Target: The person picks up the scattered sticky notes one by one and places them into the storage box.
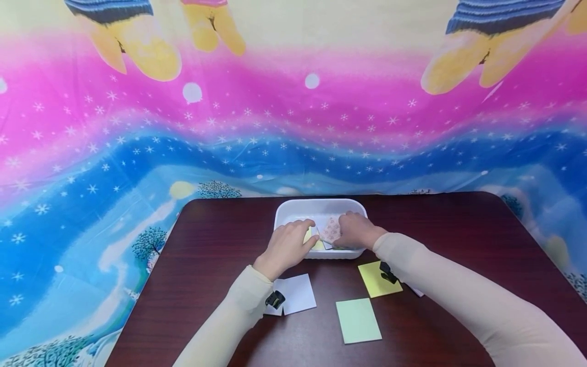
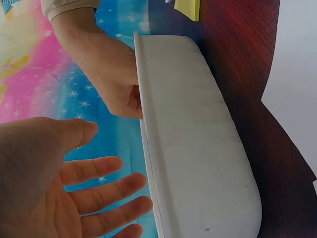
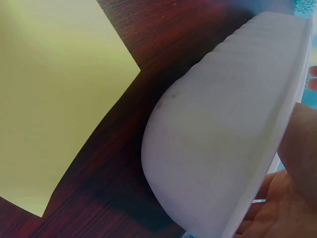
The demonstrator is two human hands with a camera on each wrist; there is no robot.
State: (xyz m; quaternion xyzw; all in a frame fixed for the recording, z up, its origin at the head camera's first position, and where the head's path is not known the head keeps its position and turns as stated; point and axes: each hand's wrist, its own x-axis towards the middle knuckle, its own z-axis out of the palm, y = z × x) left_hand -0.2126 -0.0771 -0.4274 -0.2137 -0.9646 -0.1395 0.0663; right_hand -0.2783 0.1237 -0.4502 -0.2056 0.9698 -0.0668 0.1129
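Note:
A white plastic tray [image 1: 321,208] stands near the table's far edge with paper pieces in it. My right hand [image 1: 357,229] reaches down into its right half, fingers curled, gripping a pink patterned paper [image 1: 330,230] at its right edge; the rim hides some fingertips in the right wrist view. Over the left side of the tray is my left hand [image 1: 289,245], and the left wrist view shows its fingers spread apart with nothing between them. Beneath it, a yellow paper [image 1: 308,235] lies inside the tray, partly covered by the hand.
White paper sheets [image 1: 299,294] lie in front of the tray at left, partly under the left forearm. A yellow sticky note pad [image 1: 376,279] and a pale green one [image 1: 358,320] lie at right on the dark table [image 1: 220,229]. A printed cloth [image 1: 293,117] hangs behind.

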